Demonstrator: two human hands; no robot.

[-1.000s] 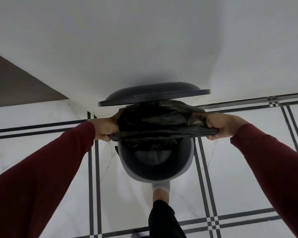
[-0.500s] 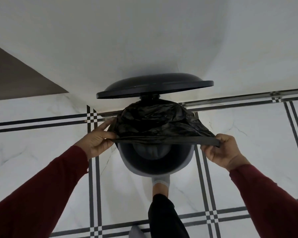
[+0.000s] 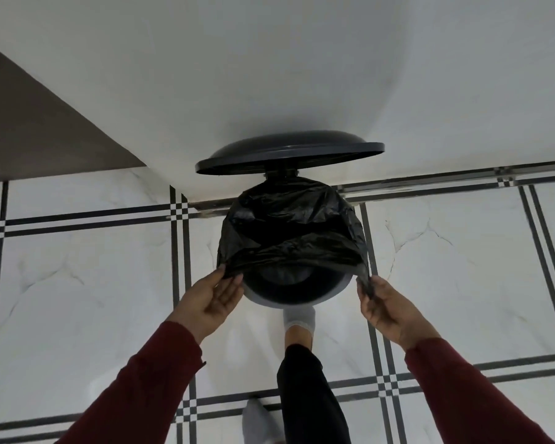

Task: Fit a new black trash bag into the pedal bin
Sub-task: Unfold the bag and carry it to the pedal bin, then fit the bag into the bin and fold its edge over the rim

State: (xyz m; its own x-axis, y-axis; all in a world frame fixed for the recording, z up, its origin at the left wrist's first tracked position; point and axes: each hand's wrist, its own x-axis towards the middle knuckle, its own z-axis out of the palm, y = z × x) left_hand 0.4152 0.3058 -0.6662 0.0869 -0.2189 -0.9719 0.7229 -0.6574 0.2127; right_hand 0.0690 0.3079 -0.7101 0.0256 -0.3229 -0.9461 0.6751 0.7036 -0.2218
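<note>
Pedal bin (image 3: 297, 298): centre of the frame, standing upright on the tiled floor (image 3: 77, 267) against the white wall (image 3: 269, 75), mouth opening straight up towards the viewer. Lid (image 3: 289, 153): raised, upper centre, its broad face leaning back to the wall.

Black trash bag (image 3: 289, 232): draped over the far and side rim of the bin, its mouth stretched left to right across the opening; near rim uncovered.

Left hand (image 3: 210, 301): lower left of the bin, fingers nearly straight and slightly spread, thumb and fingertips nipping the bag's hem.

Right hand (image 3: 388, 310): lower right of the bin, fingers curled close, pinching a gathered twist of hem.

Foot in a white sock (image 3: 299, 318): just below the bin; the pedal itself is hidden.
</note>
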